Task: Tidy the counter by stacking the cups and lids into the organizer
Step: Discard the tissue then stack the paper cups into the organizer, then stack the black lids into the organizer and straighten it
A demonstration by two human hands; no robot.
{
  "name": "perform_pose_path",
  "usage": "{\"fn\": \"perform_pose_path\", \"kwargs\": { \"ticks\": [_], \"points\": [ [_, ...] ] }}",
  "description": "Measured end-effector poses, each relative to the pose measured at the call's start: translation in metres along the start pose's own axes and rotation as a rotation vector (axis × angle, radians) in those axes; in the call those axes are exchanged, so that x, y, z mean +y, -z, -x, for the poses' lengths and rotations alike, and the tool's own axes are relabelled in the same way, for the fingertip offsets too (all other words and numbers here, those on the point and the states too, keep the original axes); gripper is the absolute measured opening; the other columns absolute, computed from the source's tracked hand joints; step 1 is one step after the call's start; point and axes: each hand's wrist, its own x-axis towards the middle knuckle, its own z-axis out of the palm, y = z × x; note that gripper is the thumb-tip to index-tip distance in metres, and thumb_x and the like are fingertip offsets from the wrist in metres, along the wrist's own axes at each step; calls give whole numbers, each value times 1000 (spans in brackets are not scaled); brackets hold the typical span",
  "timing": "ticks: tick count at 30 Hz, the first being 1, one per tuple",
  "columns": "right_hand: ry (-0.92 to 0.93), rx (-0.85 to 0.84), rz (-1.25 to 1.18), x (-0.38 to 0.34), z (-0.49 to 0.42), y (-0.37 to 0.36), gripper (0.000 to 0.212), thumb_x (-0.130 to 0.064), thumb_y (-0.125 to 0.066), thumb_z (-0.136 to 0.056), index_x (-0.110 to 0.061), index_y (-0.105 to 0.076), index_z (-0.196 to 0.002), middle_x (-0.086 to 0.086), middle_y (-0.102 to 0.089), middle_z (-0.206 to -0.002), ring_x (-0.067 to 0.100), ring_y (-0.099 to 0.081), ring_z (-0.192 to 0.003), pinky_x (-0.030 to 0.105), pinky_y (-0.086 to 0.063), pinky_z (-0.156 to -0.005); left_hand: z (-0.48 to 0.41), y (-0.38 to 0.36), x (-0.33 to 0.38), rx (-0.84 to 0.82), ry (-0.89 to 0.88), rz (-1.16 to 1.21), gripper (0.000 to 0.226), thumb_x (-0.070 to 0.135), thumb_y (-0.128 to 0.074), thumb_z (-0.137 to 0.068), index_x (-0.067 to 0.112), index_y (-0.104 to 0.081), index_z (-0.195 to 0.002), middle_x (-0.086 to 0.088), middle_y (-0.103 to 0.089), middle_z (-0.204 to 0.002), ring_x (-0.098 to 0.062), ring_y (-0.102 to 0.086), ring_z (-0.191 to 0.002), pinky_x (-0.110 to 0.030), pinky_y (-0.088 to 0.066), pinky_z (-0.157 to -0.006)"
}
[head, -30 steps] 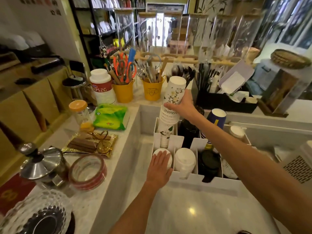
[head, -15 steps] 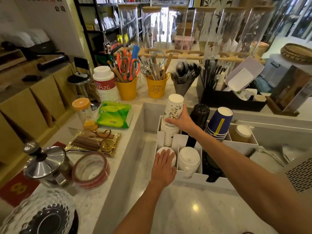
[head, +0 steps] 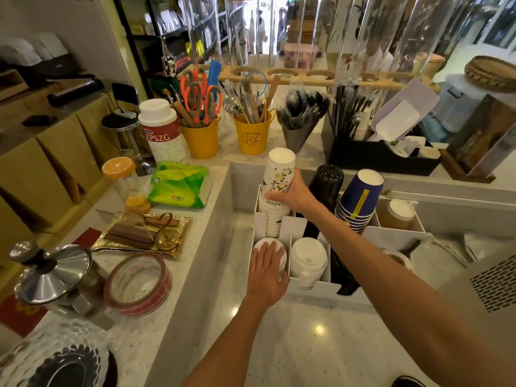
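right hand (head: 297,195) wrapped around the white floral cup stack (head: 277,191) in the organizer (head: 312,286), left hand (head: 266,270) lying flat and open on white lids (head: 269,244) in front

1. Your left hand (head: 266,270) lay palm down, fingers together and stretched forward, the wrist straight and the forearm running back toward the lower edge of the view.
2. That hand was flat — pressing on what lay under it, not curled around anything.
3. Your right arm reached in from the lower right, extended almost fully, bare from elbow to wrist.
4. Your right hand (head: 293,195) was closed in a grip, thumb on the near side and fingers wrapped round the far side, knuckles turned up and to the right.
5. The two hands were apart — the right one farther forward than the left.
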Motion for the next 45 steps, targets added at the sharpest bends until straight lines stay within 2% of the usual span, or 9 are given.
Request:
{"fn": "perform_pose_path", "kwargs": {
  "ticks": [4,15,21,23,28,34,38,42,45],
  "points": [
    [-10,-21,-33,2,-2,-2,95,-8,-82,-73,-11,-18,-144,10,-43,-142,26,-41,-132,46,-35,-109,1,-2,-2,48,-11,16,59,22,-67,-79,5,-53,-134,-17,-47,-144,-38,-37,-137,-59,-22,-114],
    [-61,-110,-46,1,-6,7,96,-5,-81,-73,-12,-19,-145,10,-47,-141,28,-44,-131,47,-36,-109,-1,-2,-2,-17,17,19,58,28,-57,-87,8,-46,-140,-15,-39,-151,-36,-27,-142,-56,-15,-117],
    [-32,-163,-98,-1,0,9,93,0,-78,-76,-9,-17,-145,14,-47,-141,30,-46,-131,53,-34,-111,-5,6,-8,-186,25,-81,62,32,-48,-93,18,-27,-150,-6,-17,-161,-25,-5,-148,-39,7,-119],
    [-19,-181,-105,-3,1,11,90,0,-77,-76,-9,-19,-144,12,-49,-140,28,-47,-128,52,-35,-110,-6,9,-7,-221,42,-87,62,29,-48,-94,18,-24,-150,-6,-15,-161,-24,-3,-149,-38,9,-118],
    [-14,-162,-139,2,11,14,83,-2,-81,-72,-13,-35,-139,9,-56,-135,27,-53,-124,47,-43,-104,-18,20,0,-300,108,-75,59,21,-47,-94,16,-26,-149,-8,-17,-160,-23,-7,-147,-38,3,-119],
    [18,-32,-174,15,21,9,80,-1,-79,-74,-9,-34,-140,11,-51,-138,27,-51,-125,42,-47,-99,-25,32,5,-427,203,-103,64,18,-51,-91,20,-25,-150,-18,-12,-158,-34,-6,-145,-42,-10,-119],
    [24,-54,-81,11,11,11,73,-1,-75,-79,-12,-37,-140,12,-52,-141,29,-49,-130,48,-42,-106,-27,34,9,-498,206,-208,70,19,-51,-92,23,-16,-152,-19,-9,-159,-34,-5,-146,-44,-6,-119],
    [15,-93,0,6,17,19,77,-4,-76,-79,-12,-32,-143,11,-49,-144,29,-46,-133,51,-39,-109,-27,41,13,-528,213,-233,69,23,-49,-95,19,-11,-153,-19,-6,-160,-35,-2,-146,-44,-4,-119],
    [73,-53,56,-4,47,29,77,-16,-71,-86,-14,-26,-148,6,-44,-148,24,-43,-135,42,-39,-109,-22,60,26,-409,206,-204,58,27,-47,-96,18,-26,-150,-15,-25,-156,-33,-25,-140,-41,-21,-115]
  ]
}}
